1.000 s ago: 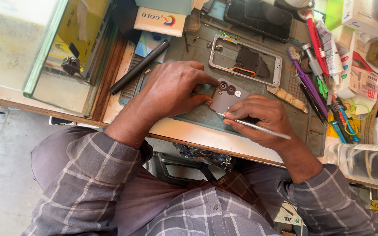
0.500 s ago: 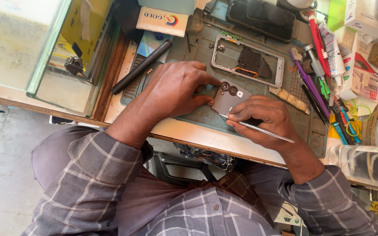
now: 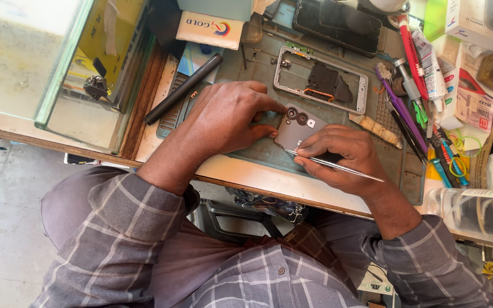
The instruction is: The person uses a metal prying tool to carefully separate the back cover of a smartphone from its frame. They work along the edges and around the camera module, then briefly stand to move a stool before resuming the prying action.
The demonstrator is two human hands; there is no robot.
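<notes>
A grey phone back cover [image 3: 296, 130] with two round camera lenses lies on a dark green work mat [image 3: 258, 63]. My left hand [image 3: 223, 117] presses down on its left edge, thumb and forefinger against it. My right hand [image 3: 343, 157] rests over its lower right part and holds thin metal tweezers [image 3: 338, 164], their tip at the cover's lower edge. Just beyond lies an open phone frame [image 3: 322, 85] with exposed inner parts.
A black phone [image 3: 338, 23] lies at the mat's far edge and a black rod [image 3: 182, 88] to the left. Screwdrivers, tubes and pens [image 3: 415, 85] crowd the right side. A glass case [image 3: 47, 63] stands left, a clear bottle [image 3: 475, 208] lies right.
Both hands stay on the back cover with the tweezers at its edge. Only the head view has shifted slightly.
</notes>
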